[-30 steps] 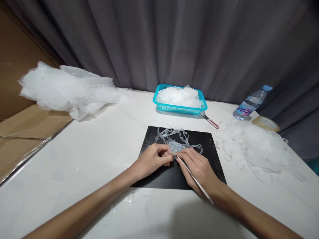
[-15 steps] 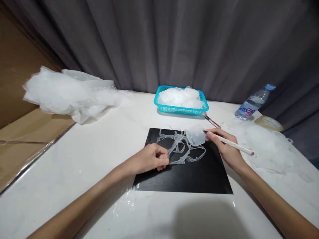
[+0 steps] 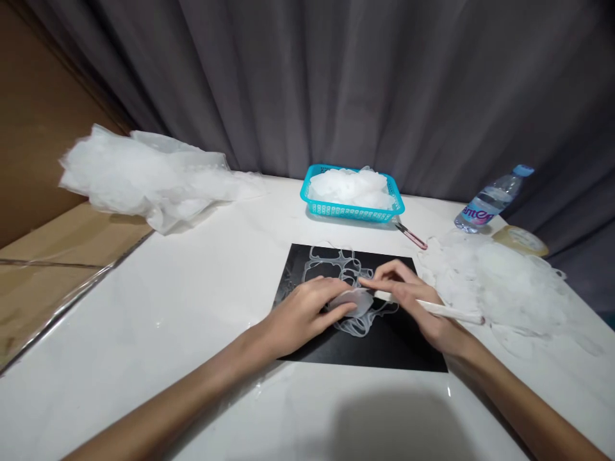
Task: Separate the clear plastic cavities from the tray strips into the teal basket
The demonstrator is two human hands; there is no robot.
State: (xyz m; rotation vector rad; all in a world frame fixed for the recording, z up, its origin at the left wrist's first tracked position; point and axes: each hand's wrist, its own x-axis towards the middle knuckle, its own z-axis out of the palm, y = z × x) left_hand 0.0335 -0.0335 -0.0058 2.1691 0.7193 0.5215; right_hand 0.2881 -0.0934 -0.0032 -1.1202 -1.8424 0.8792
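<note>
A black mat (image 3: 394, 349) lies on the white table in front of me. On it is a tangled translucent white sheet with cut-out openings (image 3: 358, 325), its thin strips looping outward. My left hand (image 3: 312, 310) pinches a small frosted, translucent piece (image 3: 358, 301) over the middle of the mat. From the right, my right hand (image 3: 413, 301) grips a slim white pen-like tool (image 3: 454, 312) with a dark reddish rear end. The tool's front end meets the piece's right side, and its tip is partly hidden by my fingers.
Behind the mat stands a turquoise basket (image 3: 353, 211) filled with white translucent pieces. Pink-handled snips (image 3: 412, 237) lie beside it. A pile of translucent scraps (image 3: 514, 288), a tape roll (image 3: 521, 241) and a water bottle (image 3: 490, 202) are at right. A white plastic bag (image 3: 148, 176) lies back left.
My left hand has left the sheet's edge and taken the frosted piece, which came lower and left. My right hand moved left with the tool. The sheet's strips have bunched together.
</note>
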